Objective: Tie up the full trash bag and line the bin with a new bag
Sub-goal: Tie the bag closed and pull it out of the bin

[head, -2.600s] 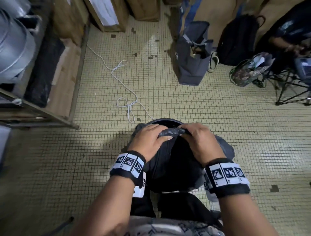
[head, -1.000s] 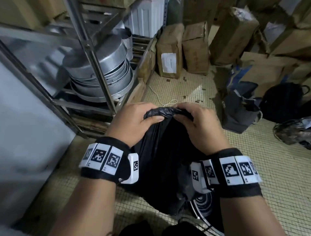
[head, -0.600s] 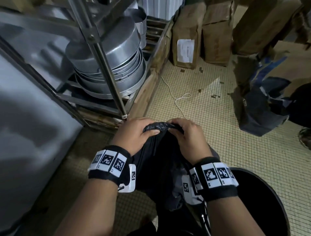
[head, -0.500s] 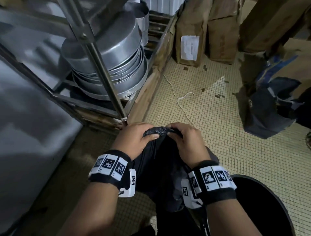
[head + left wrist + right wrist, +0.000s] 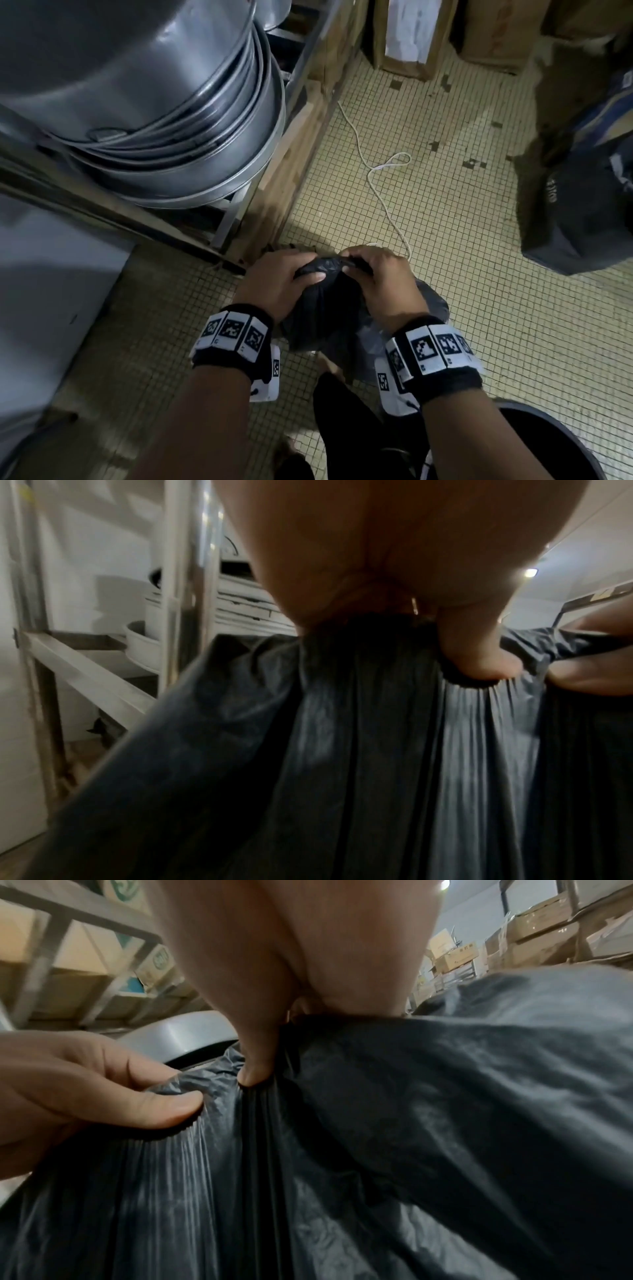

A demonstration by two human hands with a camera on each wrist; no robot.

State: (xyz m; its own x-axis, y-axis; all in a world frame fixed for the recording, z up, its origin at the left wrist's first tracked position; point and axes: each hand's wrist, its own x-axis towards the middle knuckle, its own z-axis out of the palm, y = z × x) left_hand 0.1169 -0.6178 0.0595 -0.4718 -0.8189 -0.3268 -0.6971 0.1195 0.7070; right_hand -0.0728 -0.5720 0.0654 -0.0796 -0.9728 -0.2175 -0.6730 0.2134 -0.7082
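A full black trash bag (image 5: 322,318) sits low over the tiled floor in front of me, its top gathered into a tight bunch. My left hand (image 5: 281,277) grips the left side of that bunch, thumb pressed on the plastic. My right hand (image 5: 376,274) pinches the right side of the gathered neck. In the left wrist view the bag (image 5: 342,750) hangs in pleats under my left thumb (image 5: 479,658). The right wrist view shows the bag (image 5: 377,1137) pinched by my right hand (image 5: 257,1069), with the left hand (image 5: 103,1083) beside it. The dark bin (image 5: 548,442) stands at the lower right.
A metal rack (image 5: 219,219) with stacked steel pans (image 5: 171,120) stands close on the left. A white cord (image 5: 383,192) lies on the floor ahead. Cardboard boxes (image 5: 407,34) line the back, and a dark tote bag (image 5: 579,212) sits at the right.
The bag came up out of the bin and has been carried left and lowered toward the floor by the rack. Both hands keep the same hold on the gathered top.
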